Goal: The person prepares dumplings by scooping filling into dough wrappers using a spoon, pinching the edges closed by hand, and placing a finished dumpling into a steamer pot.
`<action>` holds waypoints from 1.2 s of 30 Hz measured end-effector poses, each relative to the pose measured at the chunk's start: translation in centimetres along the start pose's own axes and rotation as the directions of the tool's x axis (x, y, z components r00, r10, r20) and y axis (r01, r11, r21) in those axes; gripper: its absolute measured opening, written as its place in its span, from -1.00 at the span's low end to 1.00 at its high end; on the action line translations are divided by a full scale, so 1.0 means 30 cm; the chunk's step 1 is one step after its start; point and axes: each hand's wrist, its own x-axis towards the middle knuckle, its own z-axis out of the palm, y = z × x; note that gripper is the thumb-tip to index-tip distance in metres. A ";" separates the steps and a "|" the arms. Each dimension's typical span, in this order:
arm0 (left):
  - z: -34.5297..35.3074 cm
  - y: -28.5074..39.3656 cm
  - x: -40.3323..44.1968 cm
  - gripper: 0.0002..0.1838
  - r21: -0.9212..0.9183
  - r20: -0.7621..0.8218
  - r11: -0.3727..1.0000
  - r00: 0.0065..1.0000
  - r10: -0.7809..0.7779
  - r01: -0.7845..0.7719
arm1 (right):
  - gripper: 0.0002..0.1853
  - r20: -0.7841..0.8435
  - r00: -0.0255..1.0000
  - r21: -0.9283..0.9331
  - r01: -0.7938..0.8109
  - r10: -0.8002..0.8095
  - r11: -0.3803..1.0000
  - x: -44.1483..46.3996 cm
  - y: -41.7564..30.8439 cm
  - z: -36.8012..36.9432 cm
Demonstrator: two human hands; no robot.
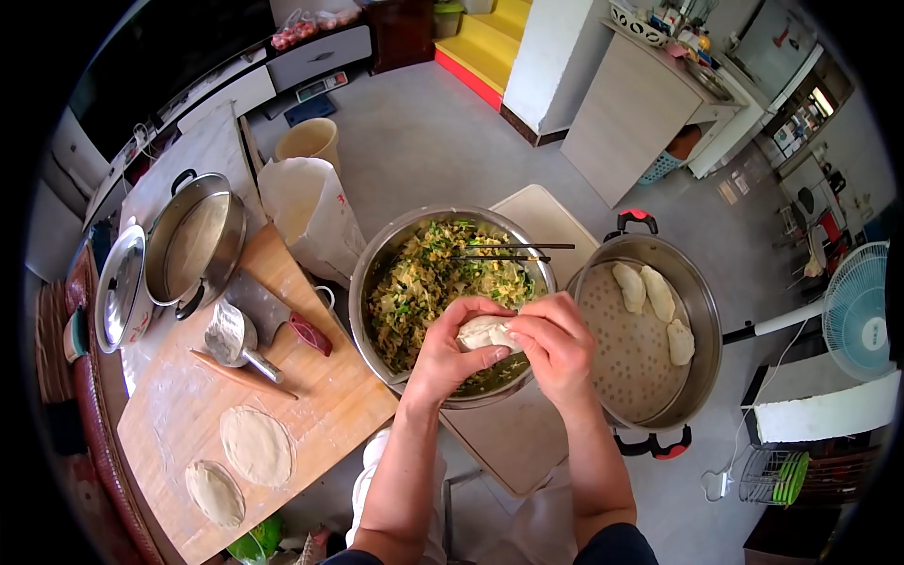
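Over the near edge of a steel bowl of chopped vegetable filling (438, 273), a pale dough dumpling (484, 333) rests in my left hand (450, 350), whose fingers curl round it. The fingertips of my right hand (557, 345) pinch the dumpling's right end. Black chopsticks (513, 252) lie across the bowl. Three finished dumplings (659, 294) sit on the perforated plate of a steamer pot (702, 377) at the right. Two flat dough pieces (256, 445) lie on the wooden board (330, 414) at the lower left.
On the board are a flour scoop (229, 335), a rolling pin (243, 373) and a cleaver (256, 303). Behind it stand an empty steel pan (196, 240), a glass lid (122, 287) and a white flour sack (311, 212). A fan (855, 311) is at the far right.
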 end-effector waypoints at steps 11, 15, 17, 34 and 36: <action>0.008 0.006 0.004 -0.50 0.164 -0.010 0.986 1.000 0.026 -0.024 | -0.73 0.005 1.000 -0.043 0.022 -0.021 0.999 -0.014 0.019 0.030; -0.005 0.005 0.007 -0.47 0.195 -0.036 0.981 0.999 0.006 0.001 | -0.79 0.041 0.975 0.130 -0.222 0.218 0.966 0.020 -0.045 0.015; -0.004 0.009 0.006 -0.45 0.285 -0.040 0.958 0.999 -0.007 0.018 | -0.80 0.045 0.990 0.067 -0.135 0.132 0.989 0.017 -0.030 0.021; 0.009 0.027 0.000 -0.43 0.214 -0.015 0.976 0.999 -0.029 0.031 | -0.68 0.306 0.916 0.303 -0.351 0.258 0.886 -0.030 0.062 -0.048; 0.018 0.024 0.001 -0.40 0.249 -0.011 0.968 1.000 -0.012 0.014 | -0.72 0.274 0.910 0.344 -0.394 0.310 0.852 -0.035 0.053 -0.038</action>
